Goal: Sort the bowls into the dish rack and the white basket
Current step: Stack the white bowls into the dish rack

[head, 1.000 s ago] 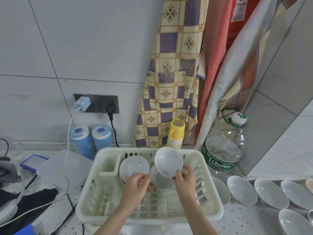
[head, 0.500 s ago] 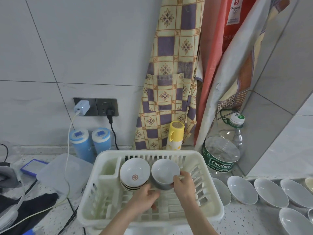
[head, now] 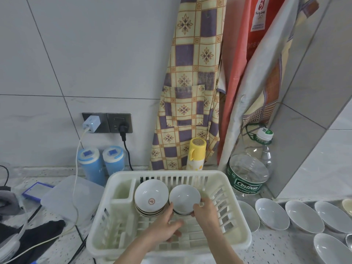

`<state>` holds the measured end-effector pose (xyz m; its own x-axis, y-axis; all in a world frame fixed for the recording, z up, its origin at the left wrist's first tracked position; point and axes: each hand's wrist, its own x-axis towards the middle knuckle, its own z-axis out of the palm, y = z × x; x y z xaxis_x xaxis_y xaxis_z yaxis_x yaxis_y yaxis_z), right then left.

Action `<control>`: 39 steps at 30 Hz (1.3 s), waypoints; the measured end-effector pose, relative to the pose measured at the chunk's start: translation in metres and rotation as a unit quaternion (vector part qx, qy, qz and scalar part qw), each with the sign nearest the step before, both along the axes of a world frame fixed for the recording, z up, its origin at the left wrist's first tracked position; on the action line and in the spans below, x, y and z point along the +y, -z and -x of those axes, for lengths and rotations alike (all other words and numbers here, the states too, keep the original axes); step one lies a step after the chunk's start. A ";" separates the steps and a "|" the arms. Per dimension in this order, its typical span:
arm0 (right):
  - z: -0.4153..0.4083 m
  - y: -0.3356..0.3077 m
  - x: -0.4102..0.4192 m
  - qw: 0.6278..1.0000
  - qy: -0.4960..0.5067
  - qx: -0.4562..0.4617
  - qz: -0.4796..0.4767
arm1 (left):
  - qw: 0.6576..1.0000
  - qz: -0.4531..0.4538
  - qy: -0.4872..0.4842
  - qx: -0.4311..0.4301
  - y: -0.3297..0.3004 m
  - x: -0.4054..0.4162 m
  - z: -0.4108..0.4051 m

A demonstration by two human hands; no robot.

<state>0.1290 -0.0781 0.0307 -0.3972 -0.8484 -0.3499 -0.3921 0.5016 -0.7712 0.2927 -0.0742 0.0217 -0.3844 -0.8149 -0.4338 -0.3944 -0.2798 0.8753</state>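
Head view: nearest me, my left hand (head: pixel 167 223) has slipped lower, fingers loosely curled, holding nothing I can see. My right hand (head: pixel 206 212) grips the plain bowl (head: pixel 184 199), which has come down from mid-air to stand in the dish rack (head: pixel 238 221) beside the stacked bowls (head: pixel 151 199). I judge this placement nearly finished. Farther right, more bowls (head: pixel 271 213) wait on the counter.

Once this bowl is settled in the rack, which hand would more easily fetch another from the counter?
Probably the right hand. The loose white bowls lie on the counter to the right of the dish rack, on that hand's side; the left hand would have to cross over.
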 end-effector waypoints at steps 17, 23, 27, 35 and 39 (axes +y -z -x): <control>0.003 0.002 0.000 0.999 -0.010 -0.044 -0.028 | 0.999 0.031 0.034 -0.025 -0.011 0.002 0.000; 0.003 -0.009 0.003 0.998 -0.029 -0.036 -0.031 | 0.993 0.086 -0.008 -0.081 -0.009 0.005 0.000; 0.019 -0.026 0.011 0.997 -0.047 -0.043 -0.035 | 0.992 0.100 -0.032 -0.075 -0.031 0.023 0.006; 0.089 -0.050 0.050 0.984 -0.003 -0.155 0.092 | 0.999 0.041 -0.022 0.027 -0.080 0.075 0.068; 0.146 -0.069 0.058 0.978 0.033 -0.148 0.143 | 0.997 -0.022 0.049 0.055 -0.072 0.097 0.124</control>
<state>-0.0169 -0.0203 0.1001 -0.3714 -0.9044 -0.2099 -0.1047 0.2655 -0.9584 0.1685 0.0229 0.0936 -0.5089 -0.7519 -0.4190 -0.3235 -0.2840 0.9026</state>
